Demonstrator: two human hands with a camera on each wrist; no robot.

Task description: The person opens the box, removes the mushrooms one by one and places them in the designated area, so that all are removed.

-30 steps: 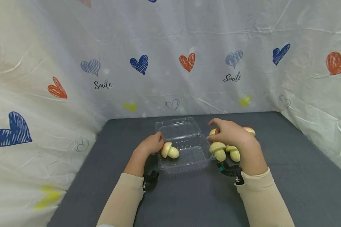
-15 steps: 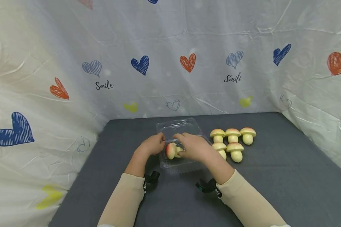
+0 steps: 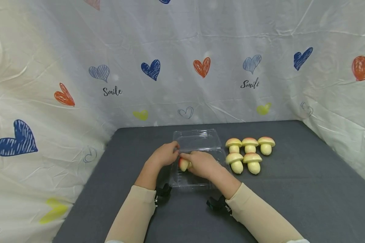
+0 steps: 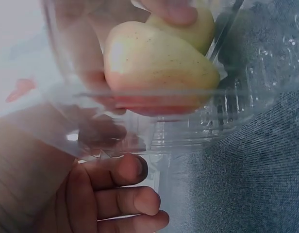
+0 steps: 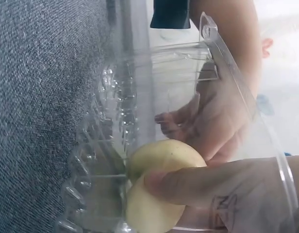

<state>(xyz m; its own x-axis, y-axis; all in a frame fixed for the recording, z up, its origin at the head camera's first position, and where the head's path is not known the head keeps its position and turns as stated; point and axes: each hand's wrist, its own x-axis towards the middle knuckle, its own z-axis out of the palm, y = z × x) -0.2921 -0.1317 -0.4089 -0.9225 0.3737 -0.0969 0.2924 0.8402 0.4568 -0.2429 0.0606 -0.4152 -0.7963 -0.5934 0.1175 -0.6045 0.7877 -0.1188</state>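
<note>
An opened clear plastic clamshell box (image 3: 191, 183) lies on the dark tabletop, its lid (image 3: 197, 136) folded back. Inside, near its left wall, is a pale yellow mushroom (image 3: 183, 164) with a red-tinged cap. My right hand (image 3: 204, 164) reaches into the box and grips this mushroom, the thumb pressed on its stem (image 5: 152, 208) in the right wrist view. At the left wall my left hand (image 3: 164, 154) pinches the box's edge. In the left wrist view the other fingers of my left hand hang curled below the rim, and the cap (image 4: 159, 68) shows through the plastic.
Several more mushrooms (image 3: 252, 163) stand in two rows right of the box. A white curtain (image 3: 182, 98) printed with hearts hangs behind and beside the table (image 3: 292, 202). A dark strap device (image 3: 217, 204) sits at my right wrist.
My right hand has moved left from beside the mushroom rows into the box and taken hold of the mushroom there, whose cap has turned. The box has shifted slightly; my left hand stays at its edge.
</note>
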